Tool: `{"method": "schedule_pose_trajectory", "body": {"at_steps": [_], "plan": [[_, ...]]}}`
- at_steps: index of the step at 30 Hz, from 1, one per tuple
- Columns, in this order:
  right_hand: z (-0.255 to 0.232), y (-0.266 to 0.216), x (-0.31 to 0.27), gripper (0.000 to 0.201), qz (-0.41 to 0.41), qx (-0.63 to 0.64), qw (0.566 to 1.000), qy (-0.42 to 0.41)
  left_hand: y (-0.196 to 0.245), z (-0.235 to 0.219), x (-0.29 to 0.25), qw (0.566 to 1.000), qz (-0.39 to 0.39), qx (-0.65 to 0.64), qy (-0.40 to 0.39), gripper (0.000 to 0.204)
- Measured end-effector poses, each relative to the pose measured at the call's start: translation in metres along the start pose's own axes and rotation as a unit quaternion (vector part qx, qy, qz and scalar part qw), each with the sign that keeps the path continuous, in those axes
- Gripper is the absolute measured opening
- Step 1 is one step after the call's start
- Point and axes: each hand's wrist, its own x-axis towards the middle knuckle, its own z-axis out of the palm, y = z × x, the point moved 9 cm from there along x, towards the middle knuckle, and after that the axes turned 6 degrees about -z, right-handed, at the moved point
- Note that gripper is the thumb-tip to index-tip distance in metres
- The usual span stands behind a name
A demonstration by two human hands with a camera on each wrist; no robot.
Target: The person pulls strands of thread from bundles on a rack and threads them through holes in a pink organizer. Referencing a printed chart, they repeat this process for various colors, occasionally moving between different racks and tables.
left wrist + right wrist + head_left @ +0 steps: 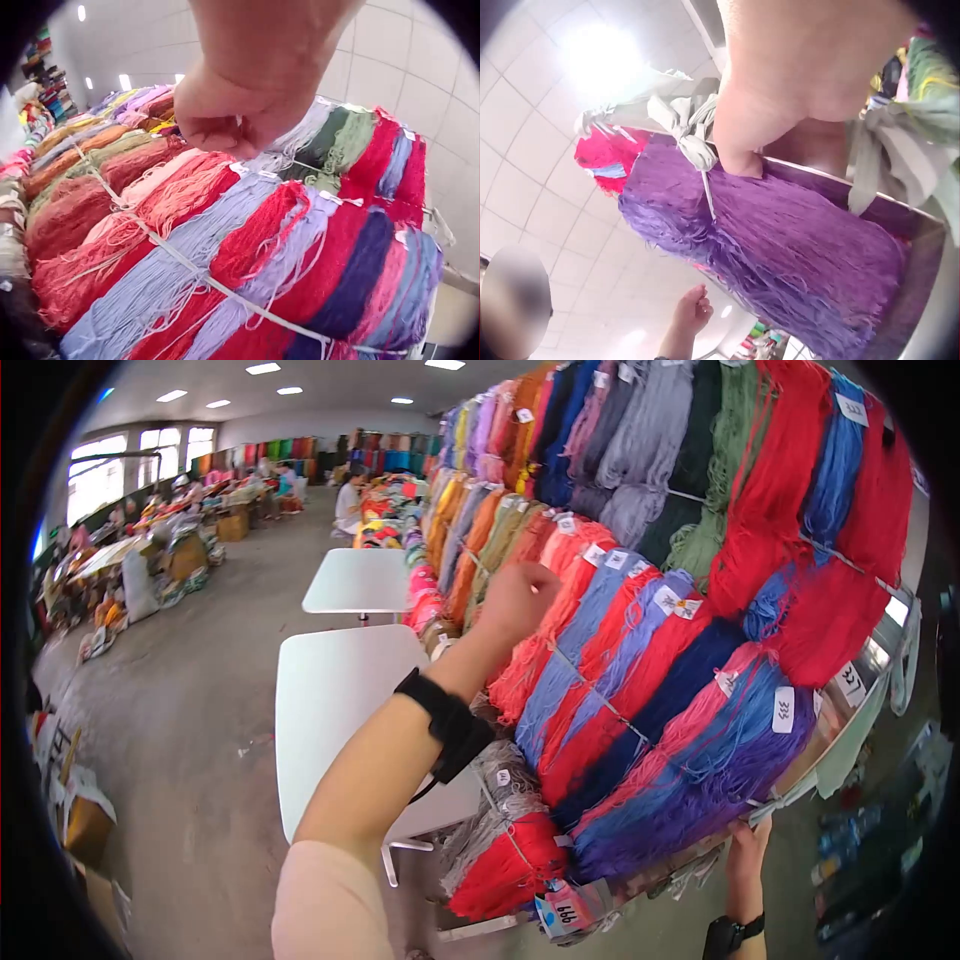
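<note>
My left hand is raised above rows of yarn skeins, its fingers curled; nothing can be made out in its grip. Below it in the left wrist view lie coral skeins and light blue skeins, with a pale cord across them. At the near end of the rack, my right hand grips the lower edge. In the right wrist view, the thumb of the right hand presses on the rim beside purple yarn; the other fingers are mostly hidden.
White tables stand left of the rack. Knotted cloth strips hang at its end. A tagged red bundle lies low at the near end. Piled goods line the far left, and a person is farther back.
</note>
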Motion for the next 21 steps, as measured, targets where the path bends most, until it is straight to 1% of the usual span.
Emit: {"method": "schedule_pose_trajectory", "body": {"at_steps": [2, 3, 6, 7, 10, 11, 13, 14, 16, 17, 20, 21], "plan": [[-0.007, 0.005, 0.0, 0.07, 0.013, -0.025, 1.0, 0.007, -0.015, 0.012, 0.015, 0.999, 0.002, 0.034, 0.017, 0.017], [-0.007, 0.005, -0.001, 0.067, 0.015, -0.035, 0.999, -0.005, -0.019, 0.014, 0.022, 0.998, 0.003, 0.051, 0.028, 0.018], [0.004, -0.014, -0.001, 0.062, 0.014, -0.077, 0.997, -0.017, -0.028, 0.027, 0.028, 1.0, 0.014, 0.017, 0.022, 0.017], [0.008, -0.016, 0.0, 0.063, 0.009, -0.083, 0.995, -0.054, -0.03, 0.031, 0.03, 1.0, -0.001, -0.003, 0.011, 0.017], [-0.009, 0.001, -0.011, 0.062, 0.023, -0.136, 0.989, -0.058, -0.037, 0.038, 0.035, 0.999, -0.03, 0.024, -0.011, 0.017], [-0.012, -0.002, -0.015, 0.061, 0.009, -0.136, 0.99, -0.026, -0.039, 0.037, 0.035, 0.999, -0.029, 0.022, -0.004, 0.017], [-0.006, -0.021, -0.024, 0.06, -0.02, -0.136, 0.99, 0.036, -0.054, 0.037, 0.038, 0.999, -0.043, -0.032, 0.004, 0.017], [-0.017, -0.022, -0.032, 0.06, 0.005, -0.164, 0.984, 0.072, -0.062, 0.038, 0.039, 0.997, -0.051, -0.057, 0.009, 0.017], [-0.041, -0.018, -0.056, 0.059, 0.056, -0.218, 0.964, 0.142, -0.062, 0.04, 0.038, 0.996, -0.053, -0.066, -0.007, 0.017], [-0.046, -0.02, -0.063, 0.055, 0.032, -0.199, 0.964, 0.174, -0.062, 0.04, 0.037, 0.996, -0.056, -0.071, -0.015, 0.018], [-0.043, -0.033, -0.074, 0.051, -0.002, -0.167, 0.964, 0.208, -0.039, 0.037, 0.029, 0.998, -0.035, -0.04, -0.024, 0.016], [-0.042, -0.036, -0.077, 0.05, -0.004, -0.168, 0.964, 0.208, -0.043, 0.04, 0.029, 0.997, -0.051, -0.04, -0.034, 0.016]]}}
